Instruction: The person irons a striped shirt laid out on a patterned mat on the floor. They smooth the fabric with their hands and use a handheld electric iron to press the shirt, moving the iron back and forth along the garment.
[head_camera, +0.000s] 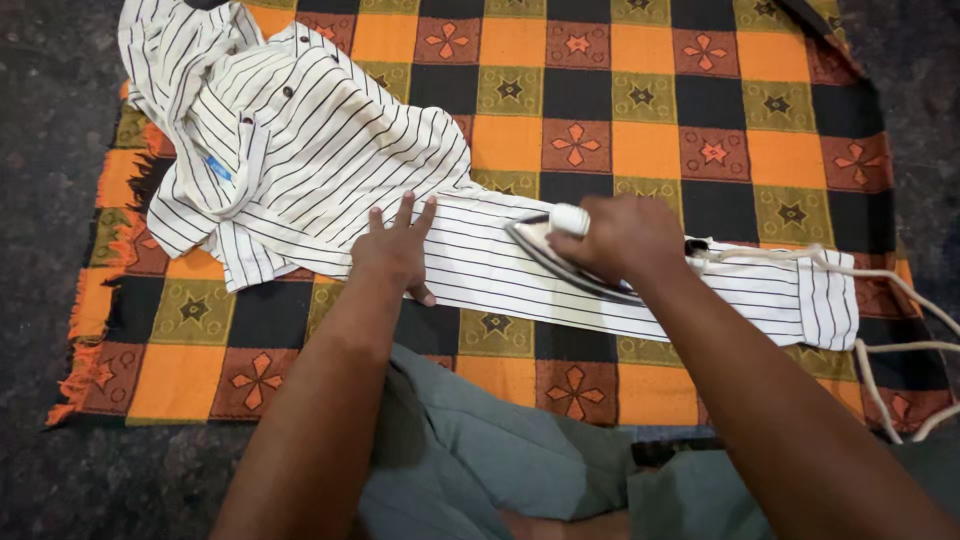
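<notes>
On striped sleeve (700, 285), iron (565, 255) under right hand (625, 238), left hand (395, 250) flat beside

**Stripes on a chequered blanket**

The shirt (320, 150) is white with thin black stripes and a small blue tag; the blanket (640, 90) is chequered orange, black, olive and rust, with star and flower motifs; the iron's cord (880, 290) is cream; the floor (50, 100) is dark, speckled grey.

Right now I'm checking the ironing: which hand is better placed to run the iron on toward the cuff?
Right hand: it grips the iron on the striped sleeve. Left hand lies flat, pinning the cloth.
</notes>
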